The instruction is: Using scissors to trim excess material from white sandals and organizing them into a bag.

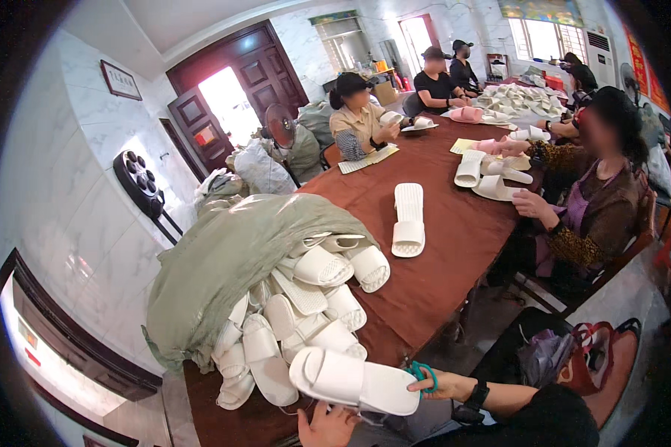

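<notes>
While the sack (224, 261) is spilling white slippers (298, 313) across the table's (440, 246) left end, the left hand (328, 426) is cupping one slipper (354, 381) from below at the near edge, fingers curled on its underside. Right hand (443, 384) is pinching the heel end, teal scissors (419, 372) looped on its fingers. Likely a trimming step: person is better keeping the sole flat, blades angled away from the foam, snipping only loose bits. Farther right, a lone pair (408, 220) is lying mid-table.
</notes>
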Tool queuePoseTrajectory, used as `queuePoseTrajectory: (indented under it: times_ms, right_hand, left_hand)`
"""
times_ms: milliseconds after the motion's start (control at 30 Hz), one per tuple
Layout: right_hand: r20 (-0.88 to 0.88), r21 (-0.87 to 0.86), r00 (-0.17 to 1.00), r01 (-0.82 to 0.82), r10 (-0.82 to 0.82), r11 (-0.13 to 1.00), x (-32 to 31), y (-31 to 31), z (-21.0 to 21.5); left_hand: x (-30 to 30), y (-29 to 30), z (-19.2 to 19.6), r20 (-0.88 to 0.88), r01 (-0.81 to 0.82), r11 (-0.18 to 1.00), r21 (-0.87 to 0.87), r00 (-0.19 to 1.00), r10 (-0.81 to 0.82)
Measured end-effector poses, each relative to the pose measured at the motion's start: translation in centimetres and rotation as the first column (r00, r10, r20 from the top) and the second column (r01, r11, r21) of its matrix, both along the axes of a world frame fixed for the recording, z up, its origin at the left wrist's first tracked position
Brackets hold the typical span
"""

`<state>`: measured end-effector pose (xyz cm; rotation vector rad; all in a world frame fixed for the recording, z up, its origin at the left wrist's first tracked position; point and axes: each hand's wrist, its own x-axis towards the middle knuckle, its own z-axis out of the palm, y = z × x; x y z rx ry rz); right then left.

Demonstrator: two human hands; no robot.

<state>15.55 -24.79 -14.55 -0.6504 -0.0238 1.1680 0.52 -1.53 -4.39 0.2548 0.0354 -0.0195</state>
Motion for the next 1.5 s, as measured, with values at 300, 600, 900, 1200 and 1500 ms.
queuePoseTrajectory:
  times_ms: [300,600,900,1200,1500]
  right_hand:
    - [0.265,0.123,0.930,0.231,-0.256,0.965,-0.1,0.1,3.6]
    - [-0.095,0.047,0.937,0.341,-0.336,0.939,-1.2,-0.8,1.0]
    - [-0.088,0.195,0.827,0.560,-0.555,0.805,1.8,-2.8,2.7]
    - [0.052,-0.039,0.986,0.159,-0.157,0.986,-0.3,0.4,3.4]
    - [-0.007,-0.011,0.981,0.196,-0.196,0.981,-1.2,0.9,3.8]
  left_hand:
    - [0.8,-3.4,-0.1,0.136,-0.184,0.165,0.969,0.955,0.265]
    - [0.1,-3.6,2.6,0.245,-0.204,-0.148,0.968,0.894,0.376]
    - [-7.0,0.7,7.9,0.183,-0.450,0.290,0.845,0.753,0.632]
    - [-8.6,-0.2,5.3,-0.104,-0.270,0.398,0.877,0.701,0.705]
    - [-7.5,2.3,7.1,0.618,-0.612,-0.294,0.734,0.423,0.663]
